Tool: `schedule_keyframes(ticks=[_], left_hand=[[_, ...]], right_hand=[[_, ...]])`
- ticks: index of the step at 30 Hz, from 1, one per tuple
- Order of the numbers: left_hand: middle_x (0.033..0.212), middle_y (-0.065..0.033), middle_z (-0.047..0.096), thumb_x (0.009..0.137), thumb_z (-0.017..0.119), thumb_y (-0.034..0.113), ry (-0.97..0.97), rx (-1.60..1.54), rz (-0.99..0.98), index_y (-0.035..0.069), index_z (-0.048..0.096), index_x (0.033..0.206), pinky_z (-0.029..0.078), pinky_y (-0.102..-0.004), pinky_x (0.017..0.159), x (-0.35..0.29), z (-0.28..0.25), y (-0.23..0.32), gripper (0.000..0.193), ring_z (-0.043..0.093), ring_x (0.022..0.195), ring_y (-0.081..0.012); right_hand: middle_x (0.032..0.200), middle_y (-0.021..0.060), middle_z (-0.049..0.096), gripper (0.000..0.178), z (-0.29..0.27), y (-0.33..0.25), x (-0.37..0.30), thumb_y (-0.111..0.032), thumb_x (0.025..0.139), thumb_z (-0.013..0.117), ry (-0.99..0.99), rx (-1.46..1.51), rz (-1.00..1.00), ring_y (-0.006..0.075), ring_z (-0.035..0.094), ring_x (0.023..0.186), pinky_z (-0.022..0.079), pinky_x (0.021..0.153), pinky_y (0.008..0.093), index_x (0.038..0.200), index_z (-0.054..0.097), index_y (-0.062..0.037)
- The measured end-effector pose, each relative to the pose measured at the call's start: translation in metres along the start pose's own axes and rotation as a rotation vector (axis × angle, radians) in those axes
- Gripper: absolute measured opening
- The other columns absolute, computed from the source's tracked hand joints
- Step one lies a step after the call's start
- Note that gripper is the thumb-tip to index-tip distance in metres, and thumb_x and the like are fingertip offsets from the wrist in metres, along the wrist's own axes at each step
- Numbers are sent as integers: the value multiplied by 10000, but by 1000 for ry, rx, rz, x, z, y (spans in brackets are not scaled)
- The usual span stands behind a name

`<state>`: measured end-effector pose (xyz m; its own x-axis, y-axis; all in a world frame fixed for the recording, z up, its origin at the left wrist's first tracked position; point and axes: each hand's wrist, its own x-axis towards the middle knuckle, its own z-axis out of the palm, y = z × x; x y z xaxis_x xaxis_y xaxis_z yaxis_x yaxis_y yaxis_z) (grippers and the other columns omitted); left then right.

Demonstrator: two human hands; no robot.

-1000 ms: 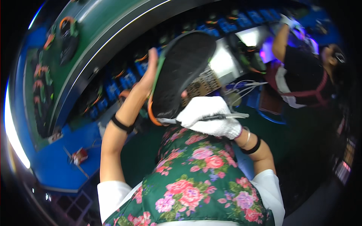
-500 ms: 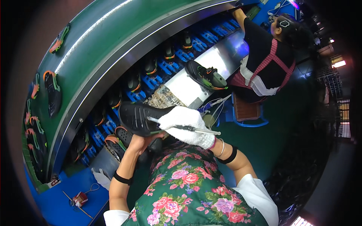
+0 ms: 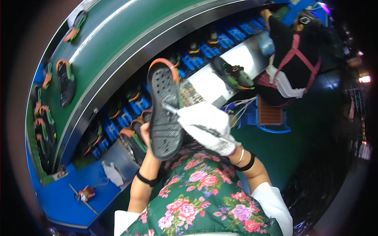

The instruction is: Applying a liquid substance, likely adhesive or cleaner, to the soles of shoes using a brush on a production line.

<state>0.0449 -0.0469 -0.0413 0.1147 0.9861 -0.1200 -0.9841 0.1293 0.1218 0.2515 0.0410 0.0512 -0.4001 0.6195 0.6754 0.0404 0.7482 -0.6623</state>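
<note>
A black clog-style shoe (image 3: 163,118) with an orange and green band at its far end is held up in front of me. Its dotted, ridged face is turned my way, long side pointing away. My bare left hand (image 3: 146,135) grips it by its left edge; most of the fingers are hidden behind the shoe. Over its right edge reaches my right hand (image 3: 206,125), in a white knit glove with dark smudges. The gloved fingers close round a slim pen-like tool (image 3: 169,107), its pale tip at the middle of the shoe's face.
A curved green conveyor (image 3: 114,43) carries several shoes at the left. Below its metal edge runs a row of blue holders (image 3: 193,62) with shoes. Another shoe (image 3: 232,74) lies on the white ledge. A co-worker (image 3: 293,59) is at the right, near a brown stool (image 3: 270,112). A blue table (image 3: 63,196) stands lower left.
The shoe has turned from lying crosswise to pointing away from me, and its dotted, ridged face now shows. My gloved hand stays beside it with the tool. The whole view has shifted slightly.
</note>
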Motion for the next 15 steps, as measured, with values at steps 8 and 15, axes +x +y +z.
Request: schedule_keyframes(ticks=[8,15], left_hand=[[1628,-238,365,938,564,701,147,-16,-48,92,389,1587,288,-563,1239,-4,23,-11,907,398,1479,-395],[1586,-165,461,983,507,688,-120,-293,-209,121,387,1589,375,-598,1185,-13,30,-17,838,497,1417,-373]], right_hand=[[1050,116,776,284,11,-16,16,26,770,784,-84,-3,-3,289,737,943,593,824,376,1042,789,-53],[1117,127,769,323,17,-20,44,14,801,752,-138,-114,-93,304,730,1020,575,897,401,1117,781,-45]])
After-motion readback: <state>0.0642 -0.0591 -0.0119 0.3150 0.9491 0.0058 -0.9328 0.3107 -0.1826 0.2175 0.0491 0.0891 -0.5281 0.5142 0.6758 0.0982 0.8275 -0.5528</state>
